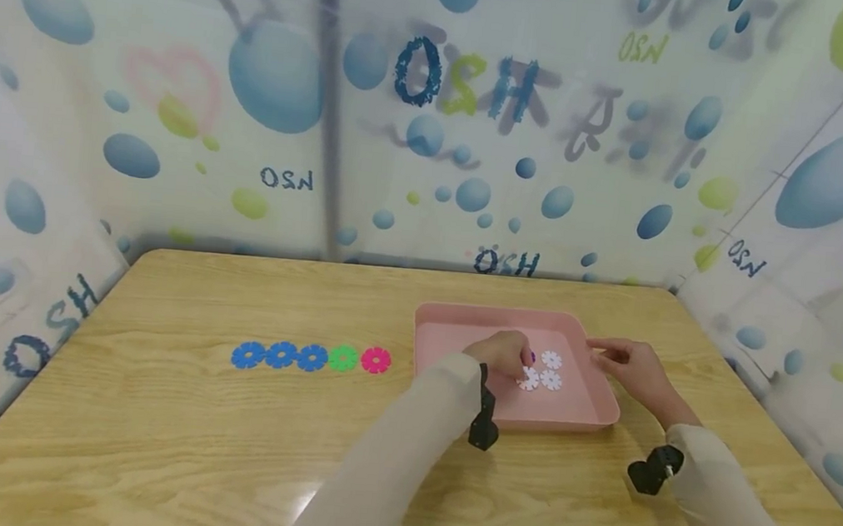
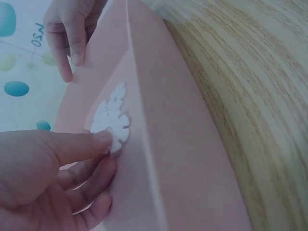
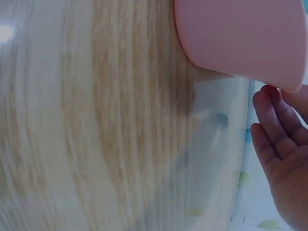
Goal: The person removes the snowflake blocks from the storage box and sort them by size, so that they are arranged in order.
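Observation:
Inside a pink tray (image 1: 461, 321), my left hand (image 1: 501, 353) pinches a white snowflake disc (image 2: 119, 132) by its edge, thumb on top and the other fingers curled below. White snowflake discs (image 1: 550, 380) lie close together just right of those fingertips. A bit of purple (image 1: 532, 357) peeks out beside the knuckles, mostly hidden. At the tray's right side, my right hand (image 1: 633, 372) holds the rim between thumb and fingers. From the right wrist, its fingers (image 3: 272, 115) show against the outside of the tray wall.
On the wooden table (image 1: 150, 440), left of the tray, a row of snowflake discs runs sideways: several blue discs (image 1: 280, 355), a green disc (image 1: 343, 359) and a pink disc (image 1: 376, 360). A patterned curtain (image 1: 399, 169) stands behind the table and along both sides.

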`<state>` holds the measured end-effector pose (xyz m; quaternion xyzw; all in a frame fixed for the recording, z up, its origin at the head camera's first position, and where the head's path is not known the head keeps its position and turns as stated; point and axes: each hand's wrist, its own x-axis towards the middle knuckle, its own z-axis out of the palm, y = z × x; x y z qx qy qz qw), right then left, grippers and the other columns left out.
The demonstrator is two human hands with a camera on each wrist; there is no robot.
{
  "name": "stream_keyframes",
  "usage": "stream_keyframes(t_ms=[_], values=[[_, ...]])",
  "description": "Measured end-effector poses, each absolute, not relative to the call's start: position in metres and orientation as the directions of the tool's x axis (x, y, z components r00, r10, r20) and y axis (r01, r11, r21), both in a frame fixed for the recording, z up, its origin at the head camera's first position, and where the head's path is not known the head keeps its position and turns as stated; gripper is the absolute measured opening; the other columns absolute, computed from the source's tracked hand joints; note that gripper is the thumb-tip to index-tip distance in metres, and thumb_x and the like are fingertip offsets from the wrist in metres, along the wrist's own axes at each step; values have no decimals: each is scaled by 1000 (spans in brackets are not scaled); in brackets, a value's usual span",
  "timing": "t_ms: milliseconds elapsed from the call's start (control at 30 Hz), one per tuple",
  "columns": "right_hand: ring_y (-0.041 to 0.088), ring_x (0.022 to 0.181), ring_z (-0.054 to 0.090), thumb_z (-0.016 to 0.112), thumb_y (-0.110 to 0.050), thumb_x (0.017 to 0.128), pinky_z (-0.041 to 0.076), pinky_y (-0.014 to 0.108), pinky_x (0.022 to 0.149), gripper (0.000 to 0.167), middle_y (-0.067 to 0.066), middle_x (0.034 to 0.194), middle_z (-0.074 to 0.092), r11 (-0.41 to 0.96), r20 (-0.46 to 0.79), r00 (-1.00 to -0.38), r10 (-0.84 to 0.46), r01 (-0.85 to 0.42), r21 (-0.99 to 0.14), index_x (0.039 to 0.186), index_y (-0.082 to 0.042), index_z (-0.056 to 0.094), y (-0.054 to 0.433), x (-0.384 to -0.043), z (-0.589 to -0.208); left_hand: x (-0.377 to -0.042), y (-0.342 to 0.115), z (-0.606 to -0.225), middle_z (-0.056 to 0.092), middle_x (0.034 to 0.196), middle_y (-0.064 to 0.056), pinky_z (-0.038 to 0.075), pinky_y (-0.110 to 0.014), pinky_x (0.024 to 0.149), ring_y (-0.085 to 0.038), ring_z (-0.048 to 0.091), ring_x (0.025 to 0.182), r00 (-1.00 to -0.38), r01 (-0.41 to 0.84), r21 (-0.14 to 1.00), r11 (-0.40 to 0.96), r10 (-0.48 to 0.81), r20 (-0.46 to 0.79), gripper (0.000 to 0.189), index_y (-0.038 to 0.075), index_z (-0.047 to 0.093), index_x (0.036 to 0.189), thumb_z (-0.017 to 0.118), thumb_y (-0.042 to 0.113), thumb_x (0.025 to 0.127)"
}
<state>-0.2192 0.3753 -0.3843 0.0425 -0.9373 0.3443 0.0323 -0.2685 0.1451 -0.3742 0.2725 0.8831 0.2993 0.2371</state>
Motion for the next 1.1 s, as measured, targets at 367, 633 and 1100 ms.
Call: stream_keyframes(t_ms=[367,633,1100], values=[[13,75,53,58,-19,91,44,22,61,37,21,101,62,775,93,-994,-50,-97,-625,118,6,57,377,-216,-383,-276,113,-355,53,89,-4,43,-21,65,-15,50,75,-718,343,760,552,676,-167,9,8,54,92,61,7,88],[13,77,55,57,-15,91,46,22,62,34,22,102,62,768,93,-993,-68,-112,-631,118,7,57,373,-217,-384,-286,57,-338,56,88,-5,46,-23,65,-16,55,76,-732,434,712,551,677,-78,10,5,56,95,61,7,87],[17,74,54,57,-8,90,46,23,60,31,22,100,62,776,93,-993,-74,-116,-620,117,8,57,375,-219,-385,-291,-26,-328,57,86,-7,47,-28,68,-18,56,78,-736,522,634,571,677,-2,8,5,56,90,62,4,86]])
